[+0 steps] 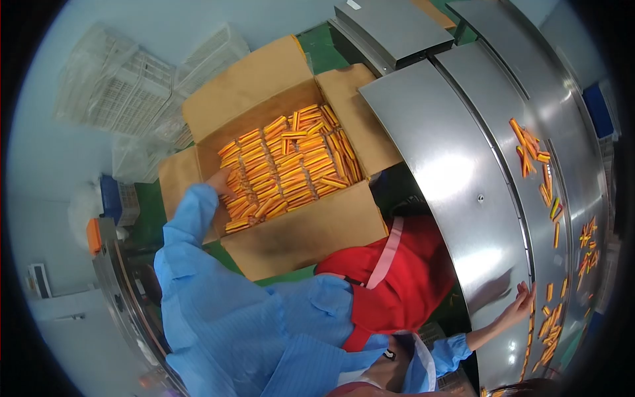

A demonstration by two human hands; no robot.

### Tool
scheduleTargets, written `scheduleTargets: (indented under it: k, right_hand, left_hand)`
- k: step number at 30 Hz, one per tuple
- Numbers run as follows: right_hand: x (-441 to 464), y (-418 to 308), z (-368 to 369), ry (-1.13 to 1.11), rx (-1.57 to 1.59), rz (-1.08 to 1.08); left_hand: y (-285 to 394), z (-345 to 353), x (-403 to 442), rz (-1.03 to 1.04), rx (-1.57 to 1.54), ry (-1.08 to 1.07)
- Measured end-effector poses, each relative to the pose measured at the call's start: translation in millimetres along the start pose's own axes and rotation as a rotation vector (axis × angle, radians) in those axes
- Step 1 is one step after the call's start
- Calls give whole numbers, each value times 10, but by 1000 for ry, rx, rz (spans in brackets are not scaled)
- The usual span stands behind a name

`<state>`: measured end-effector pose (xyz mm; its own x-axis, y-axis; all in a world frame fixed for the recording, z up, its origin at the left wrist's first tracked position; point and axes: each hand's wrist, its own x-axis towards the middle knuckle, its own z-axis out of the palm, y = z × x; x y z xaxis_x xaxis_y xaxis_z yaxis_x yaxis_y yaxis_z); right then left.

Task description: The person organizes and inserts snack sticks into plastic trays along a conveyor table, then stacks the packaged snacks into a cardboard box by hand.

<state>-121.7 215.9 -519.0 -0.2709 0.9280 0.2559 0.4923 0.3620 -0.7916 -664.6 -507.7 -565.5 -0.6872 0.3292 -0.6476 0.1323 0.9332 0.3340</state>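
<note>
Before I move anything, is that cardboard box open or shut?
The cardboard box is open: its flaps are folded outward, and the orange-and-yellow sticks inside are in plain view.

I see a bright scene, white glare on the steel table (423, 119), a soft shadow beside my right hand (518, 306), and fisheye curves bending toward blurry, blackened edges.

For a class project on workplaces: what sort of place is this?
Probably a factory packing area: a brown cardboard box holds rows of orange-and-yellow sticks, more lie along a long grey metal surface, and white plastic crates stand by the wall.
</note>
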Motion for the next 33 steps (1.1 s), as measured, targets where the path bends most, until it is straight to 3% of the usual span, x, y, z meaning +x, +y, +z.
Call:
scheduleTargets:
  k: [5,7,9,10,11,12,14,15,16,17,18,19,20,21,23,26,29,31,33]
  right_hand:
    - [49,2,57,-2,16,33]
    - [43,81,117,-31,54,7]
    - [71,210,132,-26,99,47]
    - [72,195,164,1,127,74]
    - [46,23,174,10,127,128]
    - [31,-102,196,45,34,153]
    - [-78,-337,128,68,-28,14]
    - [-151,-683,16,26,74,51]
    - [-333,-888,-373,68,258,-12]
    - [-508,-1076,-748,96,442,-97]
    - [-794,-1197,-1137,302,763,-363]
    - [-960,-1643,-1300,418,1405,-753]
    - [-1156,-1791,-1644,349,1438,-1132]
    - [-1358,-1729,-1868,391,1366,-1153]
    - [-1617,-1516,-2178,-71,1306,-1301]
    - [-1478,-1037,-1837,273,1201,-717]
    - [-1233,-733,-1339,390,1011,-294]
    - [-1052,-523,-1004,388,949,-41]
    - [-818,-510,-628,174,1012,100]
  left_hand:
    - [-97,216,7,70,188,170]
    - [-72,191,64,-55,207,181]
    - [-610,289,245,138,236,258]
    - [-717,270,245,196,123,259]
    - [-686,238,219,114,98,216]
    - [-868,270,300,-16,286,183]
    - [-745,155,251,23,152,131]
    - [-681,105,224,39,84,103]
    - [-562,17,255,38,176,53]
    - [-638,2,311,91,388,191]
    - [-578,-9,445,141,298,168]
    - [-441,-78,490,142,280,196]
    - [-160,-107,556,138,284,240]
    - [69,-113,616,137,275,297]
    - [538,-80,698,181,227,424]
    - [1583,-118,472,345,109,624]
    - [2328,-172,240,555,-33,744]
    - [2752,-231,84,706,-122,746]
    - [3172,-204,-22,845,-194,650]
